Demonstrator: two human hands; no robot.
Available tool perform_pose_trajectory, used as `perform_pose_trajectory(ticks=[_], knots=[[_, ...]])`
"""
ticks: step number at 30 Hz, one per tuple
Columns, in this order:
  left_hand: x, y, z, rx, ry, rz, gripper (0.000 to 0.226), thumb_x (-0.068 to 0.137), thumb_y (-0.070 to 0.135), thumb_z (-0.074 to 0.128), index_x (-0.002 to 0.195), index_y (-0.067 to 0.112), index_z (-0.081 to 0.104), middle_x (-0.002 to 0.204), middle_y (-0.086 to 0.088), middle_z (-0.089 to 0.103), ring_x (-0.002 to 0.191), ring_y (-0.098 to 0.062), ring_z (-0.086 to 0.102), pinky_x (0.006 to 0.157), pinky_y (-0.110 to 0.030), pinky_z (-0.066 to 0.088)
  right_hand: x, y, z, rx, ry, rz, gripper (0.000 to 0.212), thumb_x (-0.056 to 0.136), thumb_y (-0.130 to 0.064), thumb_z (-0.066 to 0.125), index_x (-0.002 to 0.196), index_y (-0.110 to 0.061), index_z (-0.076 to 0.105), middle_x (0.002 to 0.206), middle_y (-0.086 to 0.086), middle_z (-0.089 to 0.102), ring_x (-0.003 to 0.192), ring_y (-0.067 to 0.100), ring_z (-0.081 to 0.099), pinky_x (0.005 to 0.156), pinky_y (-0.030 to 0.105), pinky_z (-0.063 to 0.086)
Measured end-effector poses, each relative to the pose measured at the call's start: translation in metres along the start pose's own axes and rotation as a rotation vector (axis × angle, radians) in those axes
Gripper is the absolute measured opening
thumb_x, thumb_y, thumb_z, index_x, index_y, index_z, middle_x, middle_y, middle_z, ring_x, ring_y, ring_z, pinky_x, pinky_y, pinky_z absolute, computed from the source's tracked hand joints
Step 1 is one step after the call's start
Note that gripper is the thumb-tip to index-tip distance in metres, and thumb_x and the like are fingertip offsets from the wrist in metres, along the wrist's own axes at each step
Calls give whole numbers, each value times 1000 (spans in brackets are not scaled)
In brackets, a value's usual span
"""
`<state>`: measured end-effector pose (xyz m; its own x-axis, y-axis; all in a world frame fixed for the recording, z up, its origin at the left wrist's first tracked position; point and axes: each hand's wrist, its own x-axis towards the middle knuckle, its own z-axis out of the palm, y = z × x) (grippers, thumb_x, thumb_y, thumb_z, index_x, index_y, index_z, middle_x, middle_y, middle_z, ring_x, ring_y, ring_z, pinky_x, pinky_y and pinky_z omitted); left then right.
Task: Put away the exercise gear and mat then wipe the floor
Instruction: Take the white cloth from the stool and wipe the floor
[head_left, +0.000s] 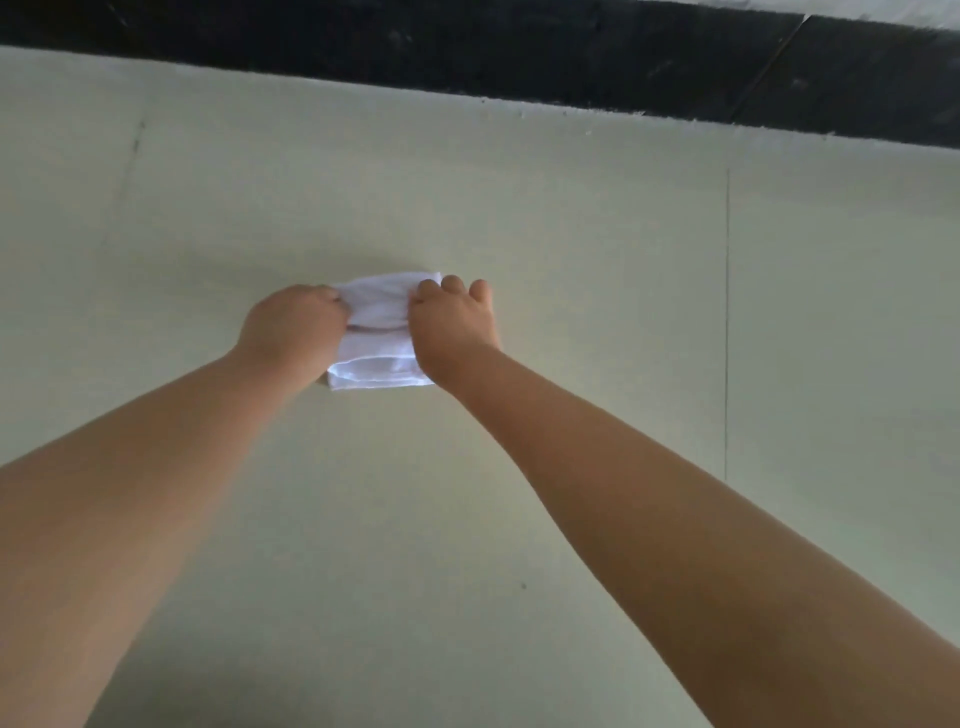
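Both bare arms reach straight out from the bottom corners, and between the hands sits a folded white cloth (382, 338), flat on the pale cream tiled floor (519, 493). The left hand (293, 327) is curled over the cloth's left edge, fingers bunched tight into the fabric, gripping it. The right hand (452, 322) presses on the right edge; some fingers pinch a fold of the cloth, while the outer ones rest past it on the tile. The hands sit close together, apart only by the strip of cloth showing between them, which wrinkles up in the middle.

Around them the floor is wide open: nothing lies near the cloth. A thin dark grout line (727, 312) runs away on the right, well apart from the right hand, and a fainter seam shows far left. A small dark speck (523, 586) marks the tile between the forearms. Beyond the cloth, a black skirting band (467, 52) crosses the top, well clear of the hands.
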<state>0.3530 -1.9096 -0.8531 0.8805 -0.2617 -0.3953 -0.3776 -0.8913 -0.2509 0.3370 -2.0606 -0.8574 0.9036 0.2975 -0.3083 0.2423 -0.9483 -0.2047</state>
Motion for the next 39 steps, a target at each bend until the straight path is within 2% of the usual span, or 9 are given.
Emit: perform_pose_trajectory(ticks=[5,9,12,16,18,21,24,28,39], knots=[[-86,-15,35,77,-215,14,35,92,8,44,122,12,61,124,-6,60,115,-27,59,91,-34,49,-58,-58,29,-21,-69,-224,25,80,-7,60,104,-9,67,113,7,59,112,27,51,104,38,32],[-135,18,30,83,-343,66,28,86,14,59,113,7,65,113,-8,67,105,-25,66,83,-28,52,-107,-67,52,15,-43,-300,32,14,-25,85,37,-17,65,49,-5,60,54,16,63,68,27,55],[-153,61,11,36,-191,238,40,17,18,93,43,4,66,45,-6,62,38,-20,63,35,-15,44,-146,-32,54,-8,-40,-233,33,8,-20,82,33,-17,60,44,-7,56,48,15,60,68,27,53],[-146,131,-12,86,-287,478,19,59,19,79,74,9,75,77,-9,71,75,-22,70,64,-21,52,-203,24,61,-91,23,-52,38,10,-6,77,43,-15,61,45,-4,55,46,20,57,71,32,27],[-148,164,-11,37,-174,562,8,41,16,72,40,13,65,45,-1,59,44,-17,60,48,-14,45,-232,49,66,-90,-28,58,42,12,-2,77,49,-15,63,46,-2,56,47,22,57,70,32,25],[-138,197,10,-48,-103,651,27,49,9,37,30,13,57,35,3,50,33,-14,51,44,-10,39,-263,88,69,-89,-26,211,43,19,1,80,57,-14,68,47,-1,56,47,23,57,68,31,24],[-134,227,-24,37,-89,709,26,59,12,47,44,16,68,47,2,61,46,-15,60,50,-13,44,-281,113,74,-87,73,323,27,41,-1,75,63,-15,71,49,-1,57,48,23,57,69,31,30],[-109,239,-37,164,-204,891,33,95,5,40,122,5,59,127,-13,58,119,-32,54,96,-36,43,-271,100,77,-28,117,465,21,41,3,74,53,-12,64,47,0,55,45,23,55,63,28,22],[-126,220,-28,168,-213,841,36,95,1,38,128,-4,52,133,-19,49,127,-32,44,101,-38,39,-282,79,77,-79,-5,422,41,12,1,75,44,-16,57,43,-4,50,40,19,51,57,22,42]])
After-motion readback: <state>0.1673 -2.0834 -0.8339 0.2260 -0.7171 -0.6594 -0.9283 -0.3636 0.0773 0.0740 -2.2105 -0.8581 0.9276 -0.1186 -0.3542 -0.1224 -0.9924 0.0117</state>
